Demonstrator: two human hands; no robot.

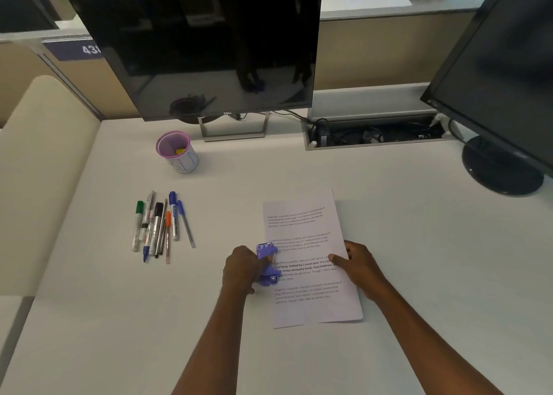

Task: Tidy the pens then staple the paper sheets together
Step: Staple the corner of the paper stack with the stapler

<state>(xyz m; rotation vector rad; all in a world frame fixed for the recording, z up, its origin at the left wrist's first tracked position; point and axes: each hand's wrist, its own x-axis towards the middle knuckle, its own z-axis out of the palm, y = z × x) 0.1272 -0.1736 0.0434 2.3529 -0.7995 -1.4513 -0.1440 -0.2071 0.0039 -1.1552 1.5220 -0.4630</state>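
Observation:
Printed paper sheets (302, 224) lie stacked on the white desk, in front of me. My left hand (244, 270) grips a purple stapler (267, 264) whose jaws sit over the stack's left edge. My right hand (357, 264) presses on the right edge of the sheets, thumb on top. Several pens and markers (158, 224) lie loose in a cluster to the left. A pink-rimmed pen cup (179, 153) stands upright behind them, with only a small yellow item inside.
A Dell monitor (209, 44) stands at the back centre on a metal foot. A second monitor (502, 74) with a round base is at the right. An open cable tray (374, 134) runs along the back edge. A cream partition borders the left.

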